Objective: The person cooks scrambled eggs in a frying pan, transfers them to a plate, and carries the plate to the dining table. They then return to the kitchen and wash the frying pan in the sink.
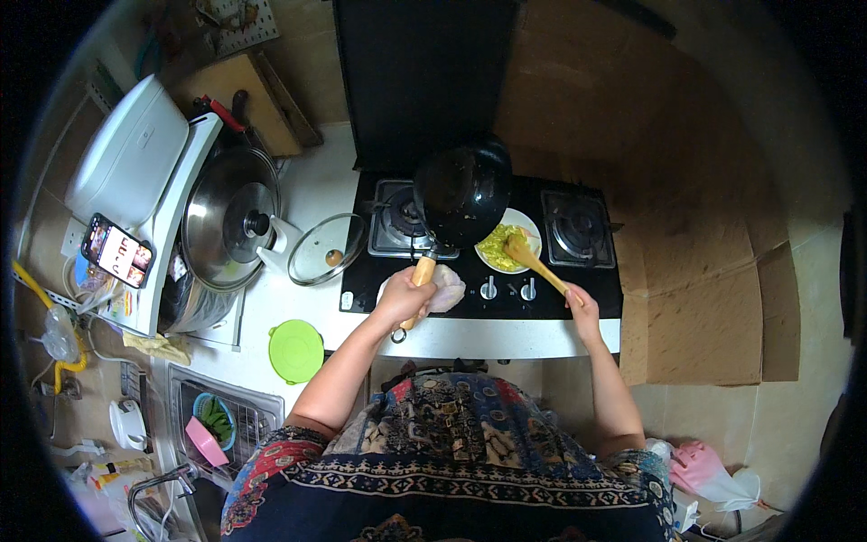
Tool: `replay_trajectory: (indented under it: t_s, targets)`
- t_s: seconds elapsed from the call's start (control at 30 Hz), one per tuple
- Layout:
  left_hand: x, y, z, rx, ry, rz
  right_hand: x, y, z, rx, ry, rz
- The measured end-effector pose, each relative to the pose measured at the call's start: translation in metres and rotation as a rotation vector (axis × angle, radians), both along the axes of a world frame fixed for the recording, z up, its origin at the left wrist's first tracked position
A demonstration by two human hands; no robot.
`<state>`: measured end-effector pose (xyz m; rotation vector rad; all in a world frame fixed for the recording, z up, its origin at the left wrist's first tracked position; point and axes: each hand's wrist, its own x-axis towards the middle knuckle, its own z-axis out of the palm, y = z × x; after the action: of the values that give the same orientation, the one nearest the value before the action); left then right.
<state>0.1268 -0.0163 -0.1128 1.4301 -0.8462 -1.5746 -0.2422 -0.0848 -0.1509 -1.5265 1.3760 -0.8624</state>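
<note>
My left hand (405,295) grips the wooden handle (424,269) of a black wok (467,193), which is tilted up over the hob toward a white plate (535,227). Yellow-green cooked food, possibly egg (496,248), lies on the plate. My right hand (582,310) holds a wooden spatula (542,269) by its handle end, with its blade on the food. Below my left hand a pale cloth (447,288) rests on the hob's front. The wok covers part of the plate's rim.
The black gas hob (589,298) has a burner (406,213) at left and another (576,227) at right. Left on the counter are a glass lid (327,249), a green lid (297,352) and a large lidded pot (230,220). Cardboard (704,318) stands at right; a sink (264,400) is lower left.
</note>
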Motion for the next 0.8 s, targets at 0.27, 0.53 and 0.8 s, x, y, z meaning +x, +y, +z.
replay_trajectory:
  t_s: [0.27, 0.53, 0.8]
  targets:
    - [0.023, 0.022, 0.009, 0.019, 0.19, 0.006, 0.006, 0.011, -0.018, -0.018, 0.05, -0.093]
    - [0.027, 0.051, 0.017, 0.122, 0.367, 0.079, 0.055, -0.005, 0.034, -0.023, -0.246, -0.152]
    - [0.024, 0.097, 0.027, 0.161, 0.557, 0.249, 0.069, -0.002, 0.034, -0.25, 0.05, 0.001]
